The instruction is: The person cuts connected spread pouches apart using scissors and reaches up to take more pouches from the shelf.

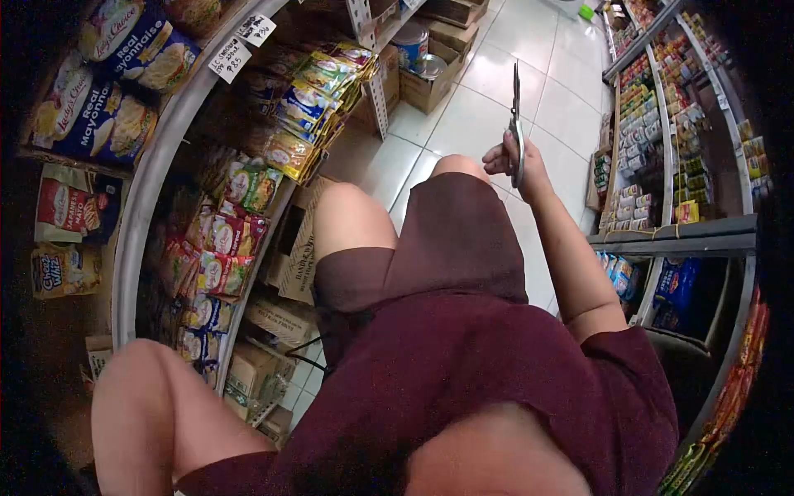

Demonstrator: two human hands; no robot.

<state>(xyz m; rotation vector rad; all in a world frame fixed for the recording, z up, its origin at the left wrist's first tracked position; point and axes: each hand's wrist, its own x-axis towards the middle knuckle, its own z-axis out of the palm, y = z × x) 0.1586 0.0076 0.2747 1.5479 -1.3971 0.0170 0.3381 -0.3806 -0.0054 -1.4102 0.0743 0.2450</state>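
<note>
My right hand (532,170) is closed around a pair of scissors (517,116), seen nearly edge-on. Their long dark blades point away from me, and the grey handle lies against my fingers. The hand is held out past my right knee, above the tiled floor (488,74). On the left side, my bent left arm (145,388) comes up beside the shelf, but the hand itself is outside the picture.
Shelves on my left carry mayonnaise pouches (153,54), sachet packs (227,236) and handwritten price tags (230,62). Cardboard boxes (426,87) stand at the shelf's foot. Across the aisle, a rack (666,236) holds rows of cans (641,140) and a blue pack (676,281).
</note>
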